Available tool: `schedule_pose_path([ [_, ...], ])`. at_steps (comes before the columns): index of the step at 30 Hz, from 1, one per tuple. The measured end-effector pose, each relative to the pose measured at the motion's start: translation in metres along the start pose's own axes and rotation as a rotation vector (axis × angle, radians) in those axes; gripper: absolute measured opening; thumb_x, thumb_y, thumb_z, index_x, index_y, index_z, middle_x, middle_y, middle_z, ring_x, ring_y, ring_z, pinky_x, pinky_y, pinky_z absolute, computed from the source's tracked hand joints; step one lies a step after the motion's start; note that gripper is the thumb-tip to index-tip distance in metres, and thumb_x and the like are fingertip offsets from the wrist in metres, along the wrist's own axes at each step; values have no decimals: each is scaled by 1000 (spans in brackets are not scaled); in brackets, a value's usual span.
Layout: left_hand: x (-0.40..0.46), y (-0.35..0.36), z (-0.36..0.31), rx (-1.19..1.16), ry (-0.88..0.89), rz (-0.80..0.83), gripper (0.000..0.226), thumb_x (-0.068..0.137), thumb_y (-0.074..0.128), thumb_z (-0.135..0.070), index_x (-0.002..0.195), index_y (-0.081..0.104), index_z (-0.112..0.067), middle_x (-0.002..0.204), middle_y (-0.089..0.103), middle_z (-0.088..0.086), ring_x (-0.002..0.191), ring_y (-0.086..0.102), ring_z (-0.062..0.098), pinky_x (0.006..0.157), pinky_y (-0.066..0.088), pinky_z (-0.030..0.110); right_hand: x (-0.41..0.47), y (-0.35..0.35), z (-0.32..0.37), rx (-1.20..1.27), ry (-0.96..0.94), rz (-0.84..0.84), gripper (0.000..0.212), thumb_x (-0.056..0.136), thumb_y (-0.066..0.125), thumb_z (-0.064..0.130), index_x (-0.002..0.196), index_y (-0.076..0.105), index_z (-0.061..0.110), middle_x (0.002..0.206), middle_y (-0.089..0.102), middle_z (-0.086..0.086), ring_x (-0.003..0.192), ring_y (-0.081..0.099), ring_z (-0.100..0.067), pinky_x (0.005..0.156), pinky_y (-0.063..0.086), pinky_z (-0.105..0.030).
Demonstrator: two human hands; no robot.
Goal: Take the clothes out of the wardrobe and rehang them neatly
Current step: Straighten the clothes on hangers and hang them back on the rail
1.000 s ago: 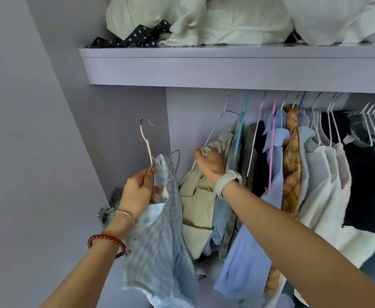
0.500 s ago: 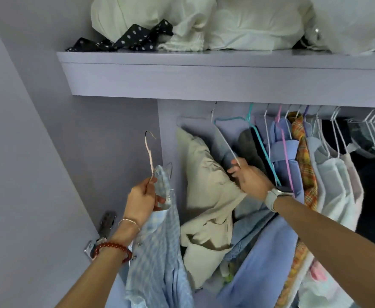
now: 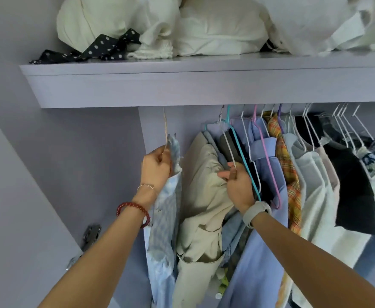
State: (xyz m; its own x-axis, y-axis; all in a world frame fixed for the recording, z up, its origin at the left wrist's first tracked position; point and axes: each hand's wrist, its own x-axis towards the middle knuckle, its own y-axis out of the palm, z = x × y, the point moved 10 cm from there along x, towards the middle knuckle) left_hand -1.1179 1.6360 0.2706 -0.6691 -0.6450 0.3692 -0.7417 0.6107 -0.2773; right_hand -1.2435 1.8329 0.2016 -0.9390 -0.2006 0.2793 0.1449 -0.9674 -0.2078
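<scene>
Hands work at the left end of the wardrobe rail, apart from each other. The left hand (image 3: 156,166) is closed round the neck of a pale wire hanger (image 3: 165,130) that carries a light blue checked shirt (image 3: 165,218); the hanger's hook runs up behind the shelf (image 3: 204,85) edge, so whether it sits on the rail cannot be told. The shirt hangs down past the left wrist, beside the wardrobe's side wall. The right hand (image 3: 237,185) has its fingers curled on a white hanger (image 3: 228,143), apparently pinching its wire, with the knuckles against a beige jacket (image 3: 204,196) that bulges just right of the checked shirt. A teal hanger (image 3: 242,156) and a pink hanger (image 3: 268,163) slope down close behind that hand, over a blue shirt (image 3: 259,252). Further right hang an orange plaid shirt (image 3: 288,174), white garments (image 3: 315,196) and a black top (image 3: 350,185), packed close together. On the shelf lie white bedding (image 3: 215,25) and a black polka-dot cloth (image 3: 93,51). A metal hinge (image 3: 90,237) shows low on the left.
</scene>
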Motion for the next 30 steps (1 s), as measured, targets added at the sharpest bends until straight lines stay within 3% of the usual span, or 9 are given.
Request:
schedule_pose_path([
  [3,22,22,-24,63,65,10,34,98,40,-21,74,56,-3,55,46,1,53,41,17,56,34,25,-1,5,3,-8,18,36,32,98,26,3,123,43,-4,100,66,-21,98,58,-23,86,41,-21],
  [5,36,32,-32,89,77,10,36,99,38,-19,67,51,-7,56,46,4,60,43,25,60,34,27,-2,8,4,-8,28,58,32,95,27,-1,123,42,-6,101,65,-24,104,57,-28,95,41,-29],
  [10,59,45,-21,142,13,17,32,99,36,-19,73,51,-6,85,63,27,87,59,39,71,43,32,-1,9,1,-39,62,115,33,94,30,0,126,40,0,99,66,-19,92,55,-22,79,37,-20],
  [14,64,52,-13,125,-32,13,31,98,36,-18,75,53,-8,84,62,21,82,57,31,71,44,28,-1,8,0,-66,60,131,33,94,29,0,125,40,3,94,66,-13,85,51,-15,62,37,-10],
  [18,54,69,4,131,-104,99,27,96,39,-12,93,63,-2,87,63,17,82,58,27,69,45,28,-1,6,-3,-61,54,114,30,97,28,5,124,41,3,86,64,-8,70,50,-8,59,36,-13],
  [21,44,73,28,163,-129,107,25,93,38,-4,83,61,-3,85,64,23,81,62,34,65,43,29,-1,6,-3,-75,38,116,29,97,28,6,123,42,5,86,64,-8,62,44,0,59,33,-8],
  [24,37,64,19,179,-16,2,27,95,37,-7,73,54,-6,72,59,25,69,56,34,61,37,29,-1,4,-4,-95,38,116,29,98,28,8,122,43,4,83,63,-6,63,46,0,63,34,-8],
  [27,33,50,-8,171,117,-117,26,96,40,-11,91,63,-1,78,63,26,72,56,36,62,35,26,-3,3,-3,-137,24,117,30,98,28,7,124,42,3,90,67,-15,67,48,0,65,35,-6],
  [30,39,43,-28,114,197,-197,26,96,39,-11,89,61,1,74,61,25,72,56,41,60,32,26,-6,4,4,-168,-20,97,31,98,29,7,126,42,3,92,67,-14,74,55,-12,72,45,-21],
])
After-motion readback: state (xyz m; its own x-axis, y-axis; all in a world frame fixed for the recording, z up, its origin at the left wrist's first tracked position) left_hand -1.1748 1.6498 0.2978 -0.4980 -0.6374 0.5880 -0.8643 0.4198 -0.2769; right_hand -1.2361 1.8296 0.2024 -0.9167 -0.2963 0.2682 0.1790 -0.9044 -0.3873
